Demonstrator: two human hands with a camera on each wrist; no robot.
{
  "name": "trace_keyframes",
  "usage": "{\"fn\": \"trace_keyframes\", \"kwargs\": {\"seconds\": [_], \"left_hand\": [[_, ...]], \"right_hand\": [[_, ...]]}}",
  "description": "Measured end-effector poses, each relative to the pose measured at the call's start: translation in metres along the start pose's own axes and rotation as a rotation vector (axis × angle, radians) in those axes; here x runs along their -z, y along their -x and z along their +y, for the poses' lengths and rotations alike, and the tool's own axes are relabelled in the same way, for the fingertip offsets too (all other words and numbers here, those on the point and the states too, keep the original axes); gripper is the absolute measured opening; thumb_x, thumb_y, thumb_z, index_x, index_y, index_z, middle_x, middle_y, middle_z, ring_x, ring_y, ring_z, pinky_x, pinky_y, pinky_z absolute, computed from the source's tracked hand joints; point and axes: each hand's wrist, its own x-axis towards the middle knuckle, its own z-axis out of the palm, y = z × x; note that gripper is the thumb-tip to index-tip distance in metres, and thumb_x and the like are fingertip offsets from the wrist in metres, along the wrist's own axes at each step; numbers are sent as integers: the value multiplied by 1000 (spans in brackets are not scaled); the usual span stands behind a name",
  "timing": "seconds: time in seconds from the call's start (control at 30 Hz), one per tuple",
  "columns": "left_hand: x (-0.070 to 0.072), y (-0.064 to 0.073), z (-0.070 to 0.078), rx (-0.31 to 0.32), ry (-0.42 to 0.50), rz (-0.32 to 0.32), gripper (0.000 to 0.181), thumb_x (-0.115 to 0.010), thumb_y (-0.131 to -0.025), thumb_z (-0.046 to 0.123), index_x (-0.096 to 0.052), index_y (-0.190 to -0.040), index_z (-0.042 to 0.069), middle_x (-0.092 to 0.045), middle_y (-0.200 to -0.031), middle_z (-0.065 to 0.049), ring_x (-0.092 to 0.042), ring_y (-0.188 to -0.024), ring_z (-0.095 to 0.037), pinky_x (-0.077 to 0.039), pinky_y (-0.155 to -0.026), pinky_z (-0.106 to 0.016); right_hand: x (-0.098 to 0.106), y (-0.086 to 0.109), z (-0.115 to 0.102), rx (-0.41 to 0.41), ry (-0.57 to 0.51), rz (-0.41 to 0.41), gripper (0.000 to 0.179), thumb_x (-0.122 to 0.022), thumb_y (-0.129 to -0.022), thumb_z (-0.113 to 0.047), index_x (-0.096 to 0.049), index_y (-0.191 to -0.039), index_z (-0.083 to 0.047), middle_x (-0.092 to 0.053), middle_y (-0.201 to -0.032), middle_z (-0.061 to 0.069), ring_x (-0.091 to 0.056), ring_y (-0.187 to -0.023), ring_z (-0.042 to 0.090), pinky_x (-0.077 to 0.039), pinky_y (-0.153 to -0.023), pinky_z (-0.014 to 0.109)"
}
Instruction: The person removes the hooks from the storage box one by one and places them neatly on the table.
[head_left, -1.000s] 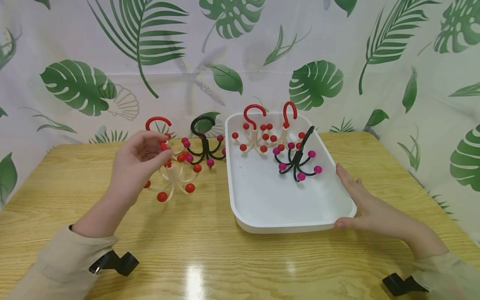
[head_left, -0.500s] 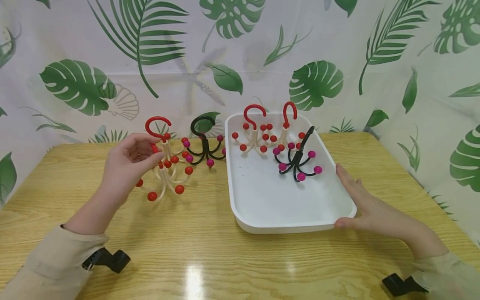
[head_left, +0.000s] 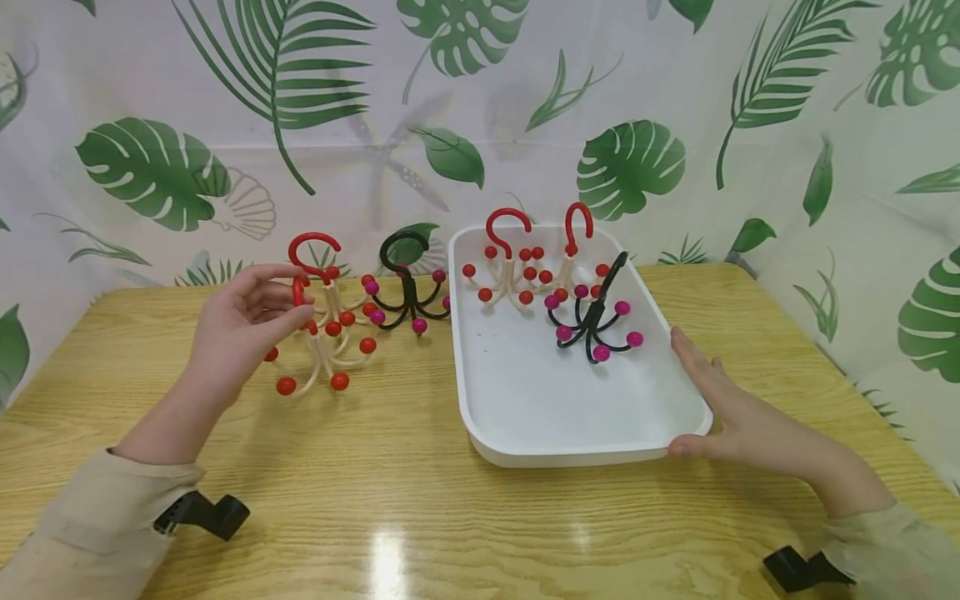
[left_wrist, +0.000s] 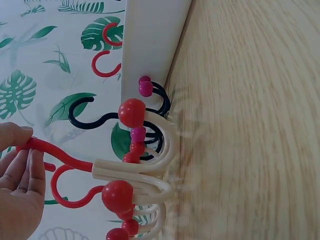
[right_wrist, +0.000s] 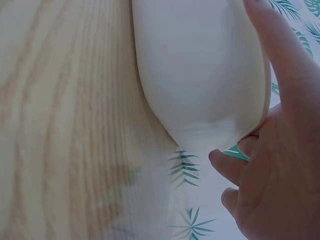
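My left hand [head_left: 236,321] pinches the red hook of a beige multi-arm hook hanger [left_wrist: 127,170] between thumb and fingers. Its curved arms end in red balls and spread downward, close to the tabletop. Right behind it stands a second beige hanger with a red hook [head_left: 313,237], partly covered by the held one. A black hanger [head_left: 408,296] with magenta balls stands beside that, near the white tray [head_left: 540,417]. At the tray's front right corner, my right hand [head_left: 738,417] grips the rim, thumb at the front side and fingers along the right side.
Inside the tray, toward its back, are two beige hangers, one at the left [head_left: 508,279] and one at the right [head_left: 570,271]. A black hanger [head_left: 595,318] leans in front of them. A leaf-print cloth [head_left: 510,125] hangs behind the wooden table [head_left: 420,525].
My left hand has moved left, carrying the beige hanger with it, which uncovers more of the hanger behind. The right hand and the tray have stayed in place.
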Motion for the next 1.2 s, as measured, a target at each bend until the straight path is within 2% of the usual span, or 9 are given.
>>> {"fn": "trace_keyframes", "kwargs": {"seconds": [0.13,0.3,0.6,0.87,1.2], "left_hand": [[2,0,-2,18,-7,-2,47,-69,-89,12,-52,-132,5,-66,-94,6,-62,-87,-10,-49,-76,-14],[3,1,-4,33,-27,4,45,-68,-89,14,-53,-131,5,-66,-95,7,-62,-89,-9,-49,-77,-13],[4,2,-2,60,-55,16,39,-66,-91,17,-57,-127,5,-64,-96,4,-61,-91,-8,-48,-78,-12],[5,2,-2,57,-60,17,37,-63,-93,14,-57,-128,4,-64,-100,0,-62,-91,-6,-49,-79,-13],[8,0,-8,62,-69,22,38,-62,-94,18,-56,-128,5,-62,-103,-1,-61,-94,-10,-48,-80,-12]], "right_hand": [[0,0,0,5,3,0,118,-79,-78,-28,14,-150,-30,15,-158,10,14,-136,51,4,-103,70],[0,0,-1,0,12,-1,118,-79,-79,-29,14,-151,-27,15,-158,10,12,-137,50,4,-104,68],[1,0,-3,-25,10,-5,118,-79,-78,-30,14,-151,-29,15,-158,8,13,-135,54,0,-99,74],[0,0,-1,-21,3,-5,118,-79,-78,-29,14,-151,-28,15,-158,8,14,-136,53,2,-100,73],[1,0,-1,-14,8,-6,118,-79,-78,-30,14,-151,-28,15,-158,8,13,-137,51,3,-102,72]]}}
